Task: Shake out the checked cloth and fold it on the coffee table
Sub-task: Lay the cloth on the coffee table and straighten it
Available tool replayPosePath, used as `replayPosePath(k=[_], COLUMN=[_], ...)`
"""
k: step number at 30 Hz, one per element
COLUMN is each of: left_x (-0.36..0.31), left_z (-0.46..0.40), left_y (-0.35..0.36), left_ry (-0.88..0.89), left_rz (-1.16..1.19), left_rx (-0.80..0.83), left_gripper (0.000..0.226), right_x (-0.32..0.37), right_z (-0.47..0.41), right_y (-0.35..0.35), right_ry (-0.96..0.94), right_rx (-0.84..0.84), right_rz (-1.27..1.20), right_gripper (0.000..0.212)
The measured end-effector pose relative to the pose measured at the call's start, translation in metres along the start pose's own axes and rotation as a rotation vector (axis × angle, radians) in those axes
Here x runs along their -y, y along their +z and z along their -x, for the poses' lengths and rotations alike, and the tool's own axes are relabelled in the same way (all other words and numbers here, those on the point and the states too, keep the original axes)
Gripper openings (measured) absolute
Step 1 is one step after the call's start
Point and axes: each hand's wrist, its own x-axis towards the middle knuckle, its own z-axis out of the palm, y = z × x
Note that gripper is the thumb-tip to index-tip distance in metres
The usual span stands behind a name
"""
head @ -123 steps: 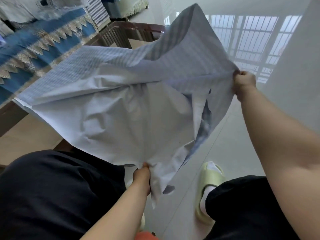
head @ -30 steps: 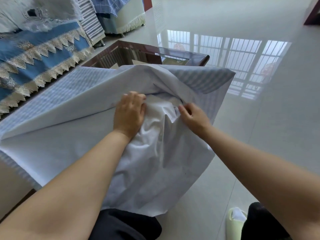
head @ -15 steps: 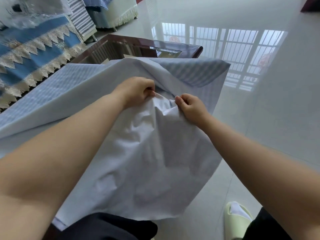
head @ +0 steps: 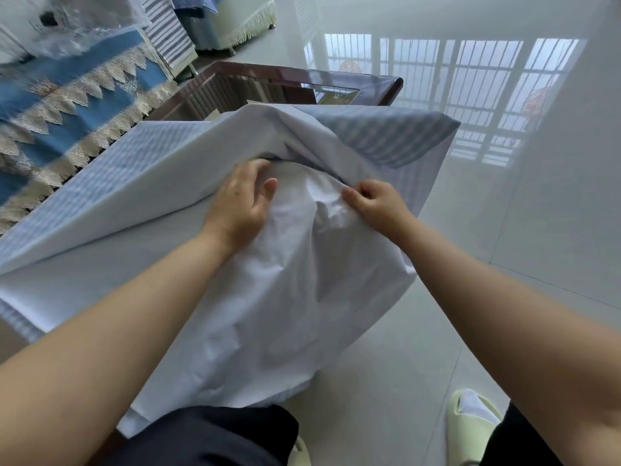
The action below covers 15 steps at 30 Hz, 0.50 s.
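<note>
Over the coffee table (head: 379,84), seen from the head camera, the checked cloth (head: 161,183) lies draped with one side hanging off, the left hand (head: 240,201) resting on it with loosely spread fingers while the right hand (head: 376,201) pinches a bunched edge, apparently to free a tucked-under layer for folding.

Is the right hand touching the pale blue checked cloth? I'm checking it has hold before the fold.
Touching. The head view shows the right hand pinching a fold of the pale blue checked cloth.

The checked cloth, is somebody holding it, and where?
Yes. The right hand pinches a fold in the middle of the checked cloth; the left hand rests beside it, fingers tucked under a flap.
</note>
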Motion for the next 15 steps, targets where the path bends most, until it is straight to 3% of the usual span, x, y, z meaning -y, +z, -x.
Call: replayPosePath(k=[2,5,8,12,15], left_x=[0.018,0.033,0.036,0.044,0.045], left_z=[0.024,0.044,0.038,0.030,0.035], left_y=[-0.002,-0.001,-0.003,-0.009,-0.009], left_ry=[-0.164,-0.239,-0.218,-0.235,-0.284], left_rz=[-0.134,-0.308,-0.300,-0.169,-0.261], left_rx=[0.166,0.342,0.355,0.257,0.369], left_gripper=[0.074,0.080,0.077,0.066,0.053], right_x=[-0.003,0.010,0.037,0.055,0.042], right_z=[0.000,0.001,-0.005,-0.008,-0.009], right_y=[-0.007,-0.014,-0.012,-0.012,-0.015], right_ry=[0.125,0.200,0.129,0.227,0.268], right_rx=[0.092,0.210,0.169,0.442,0.373], right_rz=[-0.132,-0.225,-0.185,-0.283,-0.102], right_gripper=[0.030,0.028,0.046,0.029,0.034])
